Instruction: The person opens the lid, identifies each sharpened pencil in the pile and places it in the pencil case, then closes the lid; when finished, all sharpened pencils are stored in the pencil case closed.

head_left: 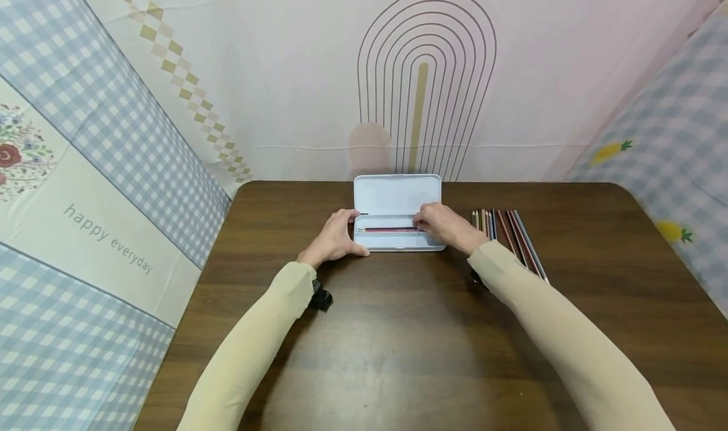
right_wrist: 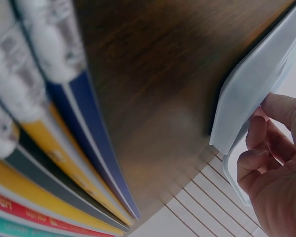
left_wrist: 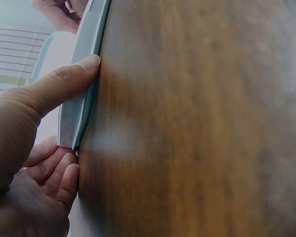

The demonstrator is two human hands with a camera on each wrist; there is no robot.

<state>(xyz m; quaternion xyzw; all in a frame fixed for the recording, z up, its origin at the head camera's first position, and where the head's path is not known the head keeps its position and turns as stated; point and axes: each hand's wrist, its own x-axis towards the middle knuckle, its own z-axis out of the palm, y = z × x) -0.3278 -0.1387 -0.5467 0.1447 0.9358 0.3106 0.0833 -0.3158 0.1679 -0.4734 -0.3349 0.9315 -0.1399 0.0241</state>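
The left hand (head_left: 335,236) was clamped on the left end of a pale pencil case (head_left: 392,241), its thumb over the near edge and its other fingers curled at the end. The right hand (head_left: 446,224) reached into the case's right part with bent fingers; whether they pinched anything could not be told. A dark red pencil (head_left: 389,229) lay lengthwise inside, its pointed end toward the left hand and its other end by the right fingers. The case sat near the far edge of the brown bench (head_left: 364,330), its lid (head_left: 392,194) raised at the back. Beyond the right hand, more pencils (right_wrist: 96,128) lay side by side, partly hidden by the right forearm. Behind the bench hung a pale cloth (head_left: 284,71) with arched lines.
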